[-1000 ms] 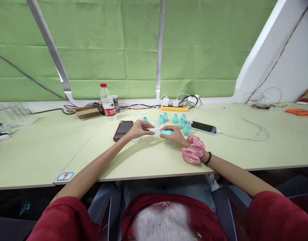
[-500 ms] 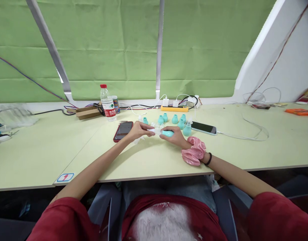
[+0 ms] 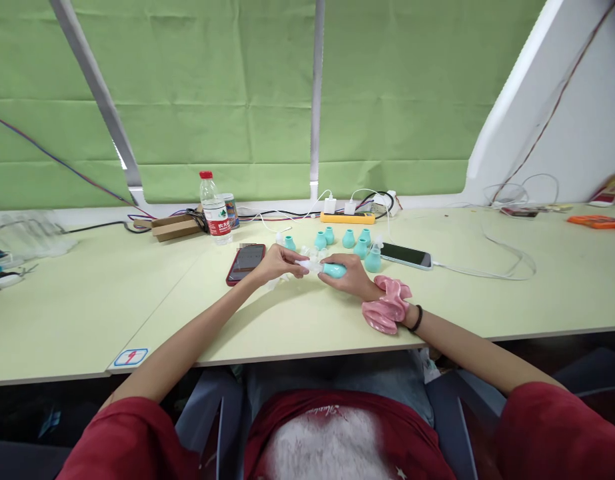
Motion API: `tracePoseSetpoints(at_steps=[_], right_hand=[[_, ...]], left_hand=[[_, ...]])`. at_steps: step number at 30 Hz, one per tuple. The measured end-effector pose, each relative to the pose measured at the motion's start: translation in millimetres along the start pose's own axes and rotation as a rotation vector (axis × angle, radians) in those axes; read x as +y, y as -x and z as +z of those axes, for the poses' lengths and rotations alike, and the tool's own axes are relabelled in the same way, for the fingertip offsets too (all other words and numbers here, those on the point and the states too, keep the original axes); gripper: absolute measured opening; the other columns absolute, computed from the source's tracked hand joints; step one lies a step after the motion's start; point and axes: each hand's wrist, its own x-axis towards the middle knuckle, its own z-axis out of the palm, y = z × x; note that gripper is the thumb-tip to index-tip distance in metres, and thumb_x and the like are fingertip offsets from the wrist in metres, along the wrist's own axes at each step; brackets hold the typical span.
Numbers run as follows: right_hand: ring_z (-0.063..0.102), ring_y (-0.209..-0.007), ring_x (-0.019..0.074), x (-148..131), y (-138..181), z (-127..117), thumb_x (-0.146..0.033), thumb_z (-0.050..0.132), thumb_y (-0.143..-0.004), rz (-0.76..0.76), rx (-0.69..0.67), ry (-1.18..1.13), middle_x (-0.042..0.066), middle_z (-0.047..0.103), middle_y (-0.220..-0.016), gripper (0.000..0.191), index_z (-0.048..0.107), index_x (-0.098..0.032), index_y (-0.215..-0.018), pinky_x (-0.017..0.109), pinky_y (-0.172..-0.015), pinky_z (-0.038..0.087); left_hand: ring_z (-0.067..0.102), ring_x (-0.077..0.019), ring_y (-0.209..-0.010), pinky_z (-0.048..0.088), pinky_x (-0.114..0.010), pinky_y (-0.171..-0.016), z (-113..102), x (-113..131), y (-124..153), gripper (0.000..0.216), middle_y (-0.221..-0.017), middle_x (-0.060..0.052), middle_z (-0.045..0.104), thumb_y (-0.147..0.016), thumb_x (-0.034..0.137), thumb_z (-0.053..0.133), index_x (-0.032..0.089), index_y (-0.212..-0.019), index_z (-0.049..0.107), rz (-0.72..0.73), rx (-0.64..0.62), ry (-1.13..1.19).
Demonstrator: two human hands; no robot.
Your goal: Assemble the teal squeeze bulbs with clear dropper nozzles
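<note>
Nearest, at the front edge of the worktop point(image 3: 307, 337), both forearms reach in, the right wrist wearing a pink scrunchie point(image 3: 386, 305). Just beyond, toward the middle of the worktop, the two hands meet. The right hand point(image 3: 348, 276) is clenched around a teal bulb point(image 3: 333, 270), which lies on its side just above the surface, its long axis running left to right with the narrow end pointing toward the other hand. The left hand point(image 3: 276, 261) pinches a small clear tip point(image 3: 303, 264) between thumb and fingers, right at the bulb's narrow end; whether the two parts are already joined cannot be told at this size. So the tip lies directly left of the right hand's grip, in line with the bulb's axis, and each hand is equally close to the joint.

Behind the left hand lies a red phone point(image 3: 245, 262). Behind both hands stands a loose row of more teal bulbs point(image 3: 348, 238), upright, with a second phone point(image 3: 406, 255) to their right on a white cable. Farther back, near the rear edge, are a water bottle point(image 3: 215, 211), a cardboard box point(image 3: 173, 227) and a yellow power strip point(image 3: 347, 217).
</note>
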Motion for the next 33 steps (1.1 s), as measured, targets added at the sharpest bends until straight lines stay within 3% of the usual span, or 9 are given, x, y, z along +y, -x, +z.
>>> tracePoseSetpoints(at_steps=[9, 17, 21, 26, 33], right_hand=[[0.056, -0.064, 0.013, 3, 4, 0, -0.028, 0.053, -0.069, -0.198, -0.011, 0.181, 0.005, 0.061, -0.07, 0.019, 0.058, -0.015, -0.082, 0.024, -0.058, 0.043], [0.055, -0.06, 0.0129, 2, 6, 0, -0.027, 0.051, -0.072, -0.293, -0.032, 0.298, 0.005, 0.06, -0.067, 0.019, 0.057, -0.014, -0.084, 0.024, -0.053, 0.042], [0.056, -0.06, 0.0128, -1, 4, 0, -0.027, 0.053, -0.07, -0.219, -0.063, 0.175, 0.004, 0.062, -0.066, 0.015, 0.06, -0.016, -0.078, 0.024, -0.054, 0.043], [0.06, -0.063, 0.0157, -1, 0, 2, -0.03, 0.063, -0.061, 0.021, -0.026, -0.037, 0.004, 0.065, -0.068, 0.017, 0.063, -0.016, -0.07, 0.026, -0.059, 0.046], [0.061, -0.067, 0.0177, 3, -2, 1, -0.031, 0.066, -0.057, 0.172, -0.158, -0.182, 0.004, 0.066, -0.072, 0.021, 0.065, -0.015, -0.071, 0.027, -0.062, 0.048]], left_hand=[[0.062, -0.0189, -0.06, 0.051, -0.032, -0.065, 3, -1, 1, 0.046, -0.063, -0.009, 0.066, -0.04, 0.023, 0.076, 0.005, -0.081, 0.064, -0.025, 0.017, 0.075], [0.059, -0.0136, -0.049, 0.048, -0.022, -0.05, 2, 2, 1, 0.037, -0.053, -0.007, 0.063, -0.043, 0.023, 0.075, 0.003, -0.074, 0.065, 0.038, -0.015, -0.046], [0.058, -0.0135, -0.049, 0.048, -0.022, -0.05, 2, 4, 3, 0.034, -0.054, -0.006, 0.063, -0.043, 0.022, 0.074, 0.004, -0.071, 0.065, 0.014, -0.041, -0.047], [0.06, -0.0151, -0.052, 0.049, -0.025, -0.053, 3, 7, 5, 0.036, -0.057, -0.007, 0.064, -0.042, 0.023, 0.074, 0.004, -0.071, 0.064, 0.012, -0.026, -0.019], [0.058, -0.0133, -0.049, 0.047, -0.023, -0.05, 3, 8, 7, 0.035, -0.056, -0.009, 0.063, -0.047, 0.026, 0.073, 0.003, -0.071, 0.064, 0.039, -0.106, -0.088]])
